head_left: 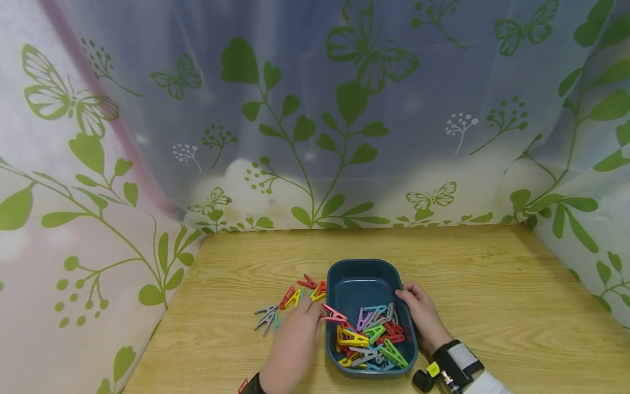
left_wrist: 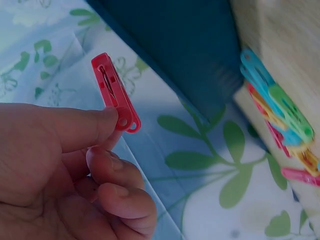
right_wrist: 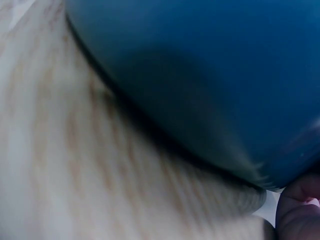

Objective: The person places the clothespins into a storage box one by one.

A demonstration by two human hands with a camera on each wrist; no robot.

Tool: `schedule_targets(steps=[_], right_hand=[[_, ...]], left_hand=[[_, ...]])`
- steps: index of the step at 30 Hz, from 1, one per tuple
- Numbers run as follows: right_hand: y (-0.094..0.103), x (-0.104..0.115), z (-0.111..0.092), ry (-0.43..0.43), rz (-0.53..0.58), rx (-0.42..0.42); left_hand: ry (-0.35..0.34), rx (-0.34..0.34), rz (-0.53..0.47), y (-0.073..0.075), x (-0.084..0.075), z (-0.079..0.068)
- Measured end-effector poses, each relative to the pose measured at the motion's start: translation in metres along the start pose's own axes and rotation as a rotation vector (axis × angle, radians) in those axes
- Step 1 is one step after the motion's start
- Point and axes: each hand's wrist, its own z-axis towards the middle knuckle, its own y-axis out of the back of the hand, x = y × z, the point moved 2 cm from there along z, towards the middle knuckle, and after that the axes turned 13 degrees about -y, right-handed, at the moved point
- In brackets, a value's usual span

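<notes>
My left hand (head_left: 297, 336) pinches a red clothespin (left_wrist: 115, 92) between thumb and forefinger, at the left rim of a dark blue plastic bin (head_left: 363, 284). In the left wrist view the clothespin's far end points up, and the other fingers of that hand are curled. Inside the near half of the bin lies a pile of coloured clothespins (head_left: 355, 339), yellow, grey, green, red, purple and blue. My right hand (head_left: 424, 318) holds the bin's right side at the rim; the right wrist view shows mostly the bin's outer wall (right_wrist: 210, 75) and a few fingers.
Left of the bin, several loose clothespins (head_left: 287, 296) in red, yellow and blue lie on the wooden table (head_left: 236, 257), with grey ones (head_left: 266, 317) nearer. A curtain (head_left: 305, 164) printed with leaves and butterflies hangs behind the table and along both sides.
</notes>
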Motion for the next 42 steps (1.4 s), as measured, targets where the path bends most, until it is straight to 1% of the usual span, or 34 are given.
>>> schedule_targets(steps=[3, 6, 10, 16, 21, 25, 28, 32, 38, 42], right_hand=[[0.000, 0.000, 0.000, -0.006, 0.001, 0.004], [0.001, 0.001, 0.001, -0.012, 0.000, 0.006], [0.001, 0.000, 0.001, -0.015, -0.004, 0.006], [0.001, -0.001, 0.001, -0.016, 0.003, 0.008], [0.000, 0.000, 0.001, -0.010, 0.010, 0.009], [0.000, 0.000, 0.001, -0.003, 0.008, 0.006], [0.000, 0.000, 0.001, -0.001, 0.006, 0.004], [0.000, 0.000, 0.001, -0.002, 0.012, 0.010], [-0.001, 0.000, 0.001, -0.002, 0.017, 0.011], [0.000, 0.000, 0.001, -0.004, 0.007, 0.003]], left_hand=[[-0.016, 0.061, -0.001, -0.005, -0.007, 0.002], [-0.017, 0.136, -0.005, -0.010, -0.012, 0.004], [-0.048, 0.183, 0.003, -0.016, -0.016, 0.006], [-0.095, 0.228, 0.010, -0.022, -0.021, 0.006], [-0.127, 0.246, 0.029, -0.026, -0.024, 0.007], [-0.160, 0.261, 0.062, -0.029, -0.026, 0.007], [-0.172, 0.265, 0.058, -0.030, -0.026, 0.006], [-0.167, 0.267, 0.029, -0.031, -0.026, 0.006], [-0.173, 0.278, 0.024, -0.030, -0.025, 0.005], [-0.180, 0.261, -0.008, -0.028, -0.024, 0.003]])
